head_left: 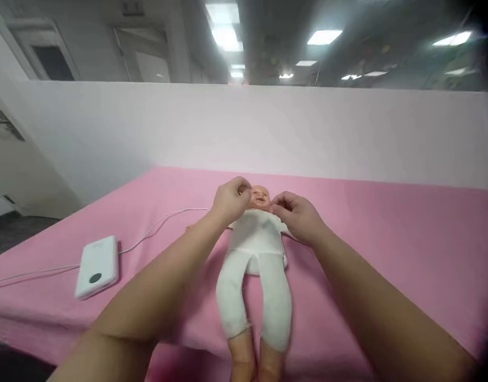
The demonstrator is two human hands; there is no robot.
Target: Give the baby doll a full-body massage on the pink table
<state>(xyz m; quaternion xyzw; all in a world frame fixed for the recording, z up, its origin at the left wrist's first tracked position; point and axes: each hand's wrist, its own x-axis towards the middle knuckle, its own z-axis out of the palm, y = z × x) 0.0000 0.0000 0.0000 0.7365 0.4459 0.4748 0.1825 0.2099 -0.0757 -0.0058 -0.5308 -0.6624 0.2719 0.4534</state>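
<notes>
A baby doll (258,231) lies on its back on the pink cover, head away from me and bare lower legs toward me. It wears a white top and white trousers. My left hand (231,200) is at the left side of the doll's head, fingers curled toward the thumb. On the other side, by the doll's neck and shoulder, my right hand (297,213) has its thumb and fingers brought together. Whatever either hand pinches, if anything, is too small or hidden to make out. The doll's arms are partly covered by my hands and forearms.
A white power bank (97,267) with a dark oval spot lies on the pink cover (387,249) at the left. White cables (156,225) run from it toward the doll and off the left edge. Behind stands a white wall (307,132) below glass; a door (13,148) is at left.
</notes>
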